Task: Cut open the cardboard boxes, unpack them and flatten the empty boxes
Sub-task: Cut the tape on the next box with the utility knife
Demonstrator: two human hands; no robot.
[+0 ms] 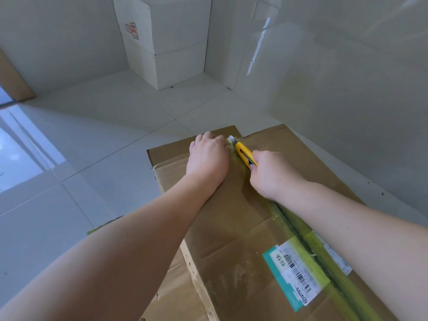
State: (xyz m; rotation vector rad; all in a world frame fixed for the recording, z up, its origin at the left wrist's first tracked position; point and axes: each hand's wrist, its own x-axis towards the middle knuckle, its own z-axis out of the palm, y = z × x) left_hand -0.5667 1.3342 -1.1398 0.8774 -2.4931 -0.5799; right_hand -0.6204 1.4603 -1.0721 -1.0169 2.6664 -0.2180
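One brown box (243, 216); two stacked white boxes (166, 42); one yellow knife (245, 154); two hands.

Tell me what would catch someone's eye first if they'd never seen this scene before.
The yellow utility knife stands out first, gripped in the right hand at the far end of the taped centre seam of the brown cardboard box. The left hand presses on the box top just beside the blade. Two white boxes stand stacked in the far corner.

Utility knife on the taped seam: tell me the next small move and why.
Probably push the yellow utility knife on through the last bit of tape at the box's far edge. The right hand holds it with the blade nearly there; the left hand steadies the cardboard box beside the seam.
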